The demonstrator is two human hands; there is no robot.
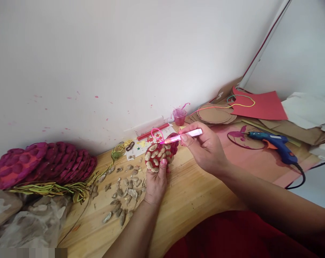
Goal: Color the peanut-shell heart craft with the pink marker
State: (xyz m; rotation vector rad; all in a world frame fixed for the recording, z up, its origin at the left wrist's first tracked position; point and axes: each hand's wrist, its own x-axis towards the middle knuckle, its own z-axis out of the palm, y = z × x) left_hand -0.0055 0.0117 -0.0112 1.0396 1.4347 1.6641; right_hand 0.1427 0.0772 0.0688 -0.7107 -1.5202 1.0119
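My left hand [157, 184] is closed on a red disc covered with peanut shells [158, 154], its thumb pressed on the near edge. Part of the disc's far right side is painted magenta. Between the thumb and fingers of my right hand [205, 148] is a white and pink marker [188, 135], its tip at the disc's upper edge. A pink loop [157, 134] stands up behind the disc. Loose peanut shells [125, 193] lie scattered left of my left hand. Just beyond sits a sheet with coloured stars [141, 147].
Stacked magenta discs [47, 161] stand at the left, with yellow-green cords [52, 188] beneath. A cup of pink paint [179, 116] is by the wall. Rightward are cardboard circles [216, 114], red paper [261, 105] and a blue glue gun [279, 145] with its cable.
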